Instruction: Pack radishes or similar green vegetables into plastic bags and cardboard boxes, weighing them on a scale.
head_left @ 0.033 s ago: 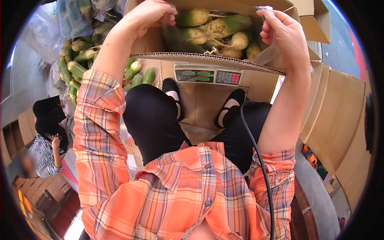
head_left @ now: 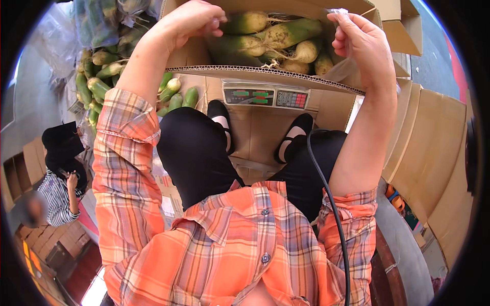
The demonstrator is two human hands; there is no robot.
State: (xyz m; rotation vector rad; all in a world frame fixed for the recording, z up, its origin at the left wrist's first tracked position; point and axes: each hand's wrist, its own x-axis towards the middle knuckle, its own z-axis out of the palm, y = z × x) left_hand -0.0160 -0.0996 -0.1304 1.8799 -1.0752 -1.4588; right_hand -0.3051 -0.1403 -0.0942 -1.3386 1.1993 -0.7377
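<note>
An open cardboard box (head_left: 224, 71) at the far side in front of me holds several green radishes (head_left: 291, 34) with pale, soil-marked ends and thin roots. Clear plastic (head_left: 341, 71) lines its right part. My right hand (head_left: 360, 38), over the box's right side, pinches the gathered edge of this plastic bag between thumb and fingers. Above the left side of the box is my left hand (head_left: 196, 19), its fingers curled and slightly blurred. What those fingers hold, if anything, I cannot make out.
A scale (head_left: 265, 95) with green displays and a keypad sits below the box's near edge. Loose radishes (head_left: 99, 86) and plastic bags (head_left: 94, 23) lie at left. Cardboard sheets (head_left: 426, 137) stand at right. A black cable (head_left: 332, 204) crosses my lap. Another person (head_left: 56, 196) is at far left.
My left hand has shifted slightly, and the bit of clear plastic seen at its fingertips earlier no longer shows there. My right hand keeps its pinch on the plastic bag.
</note>
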